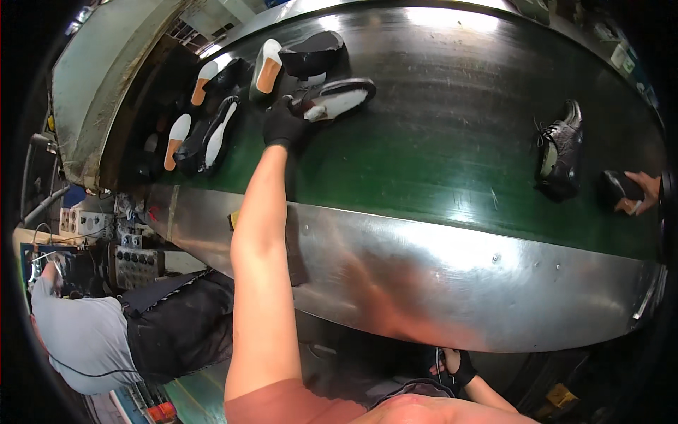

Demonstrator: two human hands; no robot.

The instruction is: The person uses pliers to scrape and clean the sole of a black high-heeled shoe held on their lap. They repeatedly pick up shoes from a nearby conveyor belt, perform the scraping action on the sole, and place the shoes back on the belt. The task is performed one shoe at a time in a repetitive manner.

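My left hand [284, 124], in a black glove, reaches out over the green conveyor belt [424, 162]. Its fingers are closed at the heel end of a dark shoe [342, 100], which lies tipped over with its pale underside and black rim showing. Just beyond it are a black shoe upper [312, 55] and a white-and-tan sole-shaped piece [268, 69]. My right hand [460, 367], also gloved with bare fingertips, is low by the metal edge. It is closed round a slim metal hand tool [445, 360], whose kind is partly hidden.
Left on the belt lie another overturned black shoe [212, 141] and more white-and-tan pieces [178, 140]. A black lace-up shoe [562, 152] stands at the right, where another person's hand [644, 189] holds a dark shoe piece. A steel ledge [424, 261] borders the belt. A co-worker [85, 339] bends at lower left.
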